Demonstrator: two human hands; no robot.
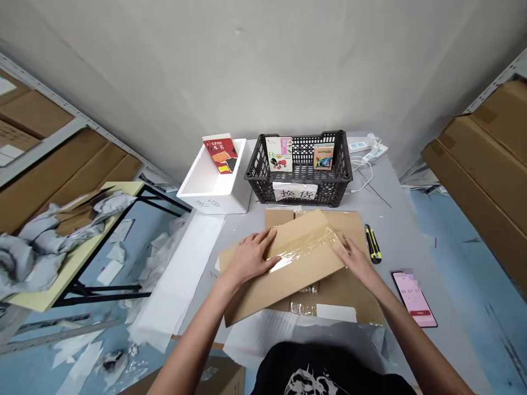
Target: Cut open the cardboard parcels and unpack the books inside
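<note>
We log: L hand point(249, 258) open, flat on cardboard panel point(284, 280), no grip; R hand point(356, 258) half-curled at clear tape point(308, 247), hold unclear. Panel sits on flattened carton point(349, 291), grey table point(403, 219). Box cutter point(373, 244) just right; black plastic crate point(298, 170) beyond.

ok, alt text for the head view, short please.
The left hand and right hand press a flat cardboard panel with clear tape on a grey table. Behind stand a black plastic crate holding books and a white box with a red book. A utility knife lies nearby.
</note>
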